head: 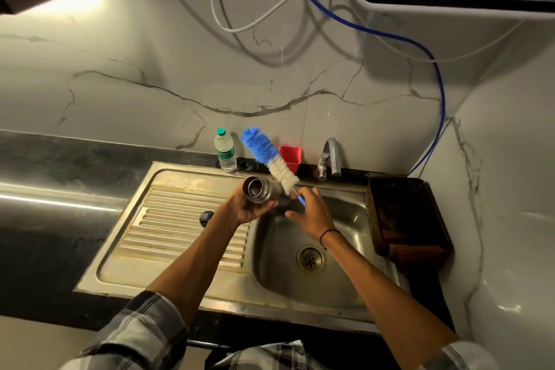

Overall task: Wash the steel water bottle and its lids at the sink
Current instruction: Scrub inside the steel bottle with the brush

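The steel water bottle [260, 192] lies on its side in the air above the sink's left rim, its open mouth facing left toward the drainboard. My left hand [244, 208] grips it from below. My right hand [309, 210] holds the blue handle of a bottle brush [268, 156], whose blue and white bristles point up and to the left, outside the bottle. A black lid [206, 217] lies on the ribbed drainboard [168, 219], just left of my left forearm.
The steel sink basin [312, 285] with its drain [311, 258] is below my hands. The tap [330, 159] stands at the back. A clear plastic bottle [225, 150] and a red cup [290, 158] stand behind the sink. A dark basket [402, 213] sits to the right.
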